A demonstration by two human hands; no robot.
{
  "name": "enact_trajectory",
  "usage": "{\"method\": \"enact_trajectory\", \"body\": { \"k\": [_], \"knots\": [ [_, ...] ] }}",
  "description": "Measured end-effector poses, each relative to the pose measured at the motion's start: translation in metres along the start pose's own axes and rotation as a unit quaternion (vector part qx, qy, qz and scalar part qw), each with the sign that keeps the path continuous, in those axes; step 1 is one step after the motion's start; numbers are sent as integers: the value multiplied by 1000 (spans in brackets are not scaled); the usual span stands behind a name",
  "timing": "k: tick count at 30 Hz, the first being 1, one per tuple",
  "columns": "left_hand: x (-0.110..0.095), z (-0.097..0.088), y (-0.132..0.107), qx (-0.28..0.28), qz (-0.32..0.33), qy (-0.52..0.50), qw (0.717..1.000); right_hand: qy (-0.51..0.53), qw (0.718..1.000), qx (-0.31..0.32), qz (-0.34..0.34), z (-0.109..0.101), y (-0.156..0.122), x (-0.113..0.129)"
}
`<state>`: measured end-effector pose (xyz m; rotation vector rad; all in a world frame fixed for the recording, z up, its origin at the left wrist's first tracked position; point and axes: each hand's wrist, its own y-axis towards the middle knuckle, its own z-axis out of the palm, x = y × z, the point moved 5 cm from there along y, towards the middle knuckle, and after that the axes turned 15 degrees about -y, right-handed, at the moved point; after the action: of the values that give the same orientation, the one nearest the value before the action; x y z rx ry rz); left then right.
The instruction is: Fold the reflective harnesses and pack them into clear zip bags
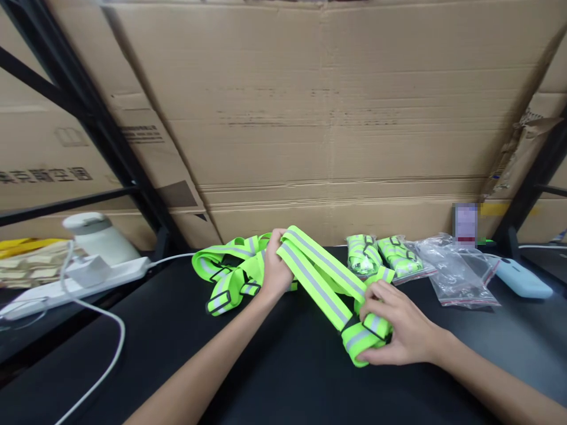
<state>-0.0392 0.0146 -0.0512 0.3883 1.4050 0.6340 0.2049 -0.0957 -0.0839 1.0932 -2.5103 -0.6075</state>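
Bright green strap (pixel 316 287) with a grey reflective stripe lies between the two hands, over the black counter (pixel 159 330). Its long axis slants from far left to near right, in two roughly parallel lengths. Left grip (pixel 275 268) is at the far-left end; right grip (pixel 394 324) is at the near-right end, closer to the near side of the counter.

Left grip: fingers closed round the strap where the lengths meet. Bunched straps (pixel 239 274) lie just beside it on the left, loops and black buckles showing; cannot tell whether these are one piece with the held lengths.

Right grip: thumb and fingers closed on a folded loop of the strap, thumb on the near side, fingers bent over the far side. A black buckle (pixel 374 332) sits at the fingertips. How firmly either hand presses: cannot tell.

Far of the right grip: two clear packets of folded green strap, left packet (pixel 363 255) and right packet (pixel 400 257), side by side. Clear plastic bags (pixel 463 278) lie right of them, overlapping. Light blue object (pixel 522 278) farther right, purpose unclear.
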Motion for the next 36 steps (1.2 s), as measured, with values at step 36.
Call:
{"method": "enact_trajectory", "body": {
  "k": [36],
  "knots": [
    [-35, 85, -102, 512, 101, 284, 804, 20, 999, 32, 30, 6, -3, -31]
  ]
}}
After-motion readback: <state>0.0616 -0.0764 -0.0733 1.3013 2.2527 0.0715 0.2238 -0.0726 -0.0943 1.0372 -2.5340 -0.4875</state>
